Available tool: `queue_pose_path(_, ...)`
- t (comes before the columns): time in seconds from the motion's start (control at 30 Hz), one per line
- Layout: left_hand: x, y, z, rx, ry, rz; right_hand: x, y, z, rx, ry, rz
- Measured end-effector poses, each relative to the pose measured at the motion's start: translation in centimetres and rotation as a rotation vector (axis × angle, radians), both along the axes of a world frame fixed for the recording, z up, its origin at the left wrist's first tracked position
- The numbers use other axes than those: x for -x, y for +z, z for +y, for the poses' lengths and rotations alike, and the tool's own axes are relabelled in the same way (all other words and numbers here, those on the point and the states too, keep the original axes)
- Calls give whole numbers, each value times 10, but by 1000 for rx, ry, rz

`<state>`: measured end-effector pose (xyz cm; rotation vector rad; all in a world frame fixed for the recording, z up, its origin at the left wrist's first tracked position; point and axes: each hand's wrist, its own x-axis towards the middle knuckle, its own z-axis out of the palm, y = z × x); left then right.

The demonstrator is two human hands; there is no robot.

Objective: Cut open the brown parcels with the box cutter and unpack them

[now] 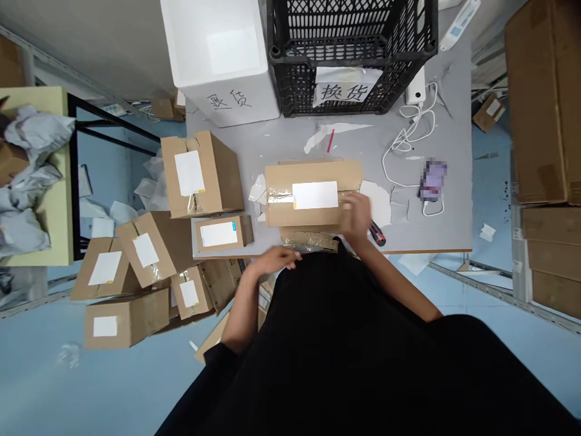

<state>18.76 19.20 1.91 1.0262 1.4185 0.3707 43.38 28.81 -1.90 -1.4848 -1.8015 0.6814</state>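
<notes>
A brown cardboard box [279, 213] lies in front of me near the table's front edge, a white label [315, 195] and clear tape on its top. My right hand [356, 219] is over the box's right end; its fingers are smeared by motion. Just right of that hand lies a red and black utility knife [377, 234]. My left hand [276, 259] hangs at the table's front edge, below the box's left part, with loosely bent fingers and nothing visible in them. A taped cardboard flap [308, 238] sticks out on the box's near side.
Labelled boxes [227, 175] stand at the table's left, with several more [149, 254] piled below. Behind are a white bin [227, 100] and a black crate [295, 91]. A phone [433, 180] with a white cable lies right. Paper scraps [376, 203] lie around the box.
</notes>
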Motion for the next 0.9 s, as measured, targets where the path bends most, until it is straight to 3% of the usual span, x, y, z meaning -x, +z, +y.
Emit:
queue_pose_path(0.03, 14, 7, 6, -24, -42, 31, -23, -7, -5, 16, -206, 2)
queue_pose_path(0.1, 36, 14, 23, -263, 168, 266, -65, -30, -14, 85, -473, -39)
queue_pose_path(0.17, 46, 11, 44, -459, 287, 432, -96, -59, -20, 259, -393, -173)
queue_pose_path(0.3, 49, -19, 68, -506, 237, 392, -114, -105, -24, 521, -162, -445)
queue_pose_path(0.37, 51, -36, 70, -495, 220, 284, -111, -114, -22, 596, -159, -551)
queue_pose_path(0.47, 57, -55, 66, -521, 229, 143, -111, -111, -19, 654, -175, -637)
queue_pose_path(0.6, 62, -67, 62, -588, 230, 111, -127, -81, -11, 587, -242, -599)
queue_pose_path(0.7, 63, -72, 62, -611, 225, 81, -130, -29, 6, 398, -237, -539)
queue_pose_path(0.8, 63, -78, 62, -655, 236, 74, -99, 37, 27, 222, -33, -449)
queue_pose_path(0.9, 62, -82, 61, -684, 252, 73, -39, 86, 37, 360, 273, -295)
